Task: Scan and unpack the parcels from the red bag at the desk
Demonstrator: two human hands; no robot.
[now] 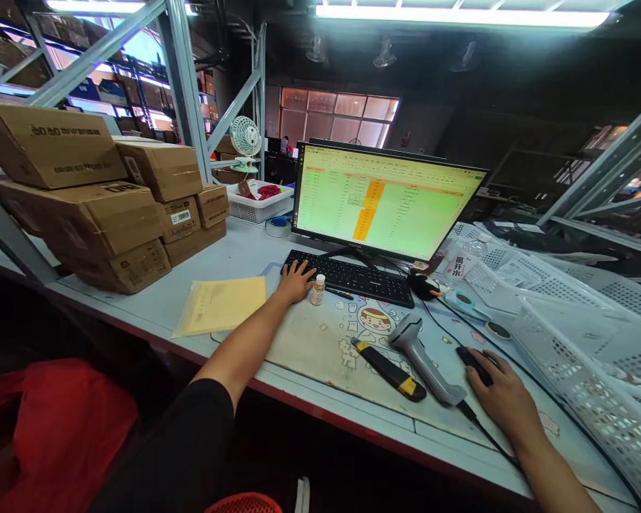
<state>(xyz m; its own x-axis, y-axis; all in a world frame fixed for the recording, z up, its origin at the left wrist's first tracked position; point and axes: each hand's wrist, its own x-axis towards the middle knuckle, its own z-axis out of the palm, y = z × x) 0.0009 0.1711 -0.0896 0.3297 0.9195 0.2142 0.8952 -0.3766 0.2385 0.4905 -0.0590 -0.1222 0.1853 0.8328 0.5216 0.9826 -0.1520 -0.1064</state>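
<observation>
My left hand (295,281) rests with spread fingers on the left end of a black keyboard (368,278). Just right of it a small bottle with a white cap (318,291) stands upright, and a pen (340,293) lies below the keys. My right hand (498,388) is wrapped over a black computer mouse (475,365) on the printed desk mat (310,342). Between the hands lie a yellow and black utility knife (389,369) and a grey barcode scanner (426,360). Behind the keyboard a monitor (387,199) shows a spreadsheet.
Cardboard boxes (85,214) are stacked at the left, near a yellow envelope (221,305). White perforated baskets (582,370) crowd the right side. A white basket with red items (259,205), a blue tape roll (278,226) and a fan (245,139) stand at the back. Cables cross the right of the mat.
</observation>
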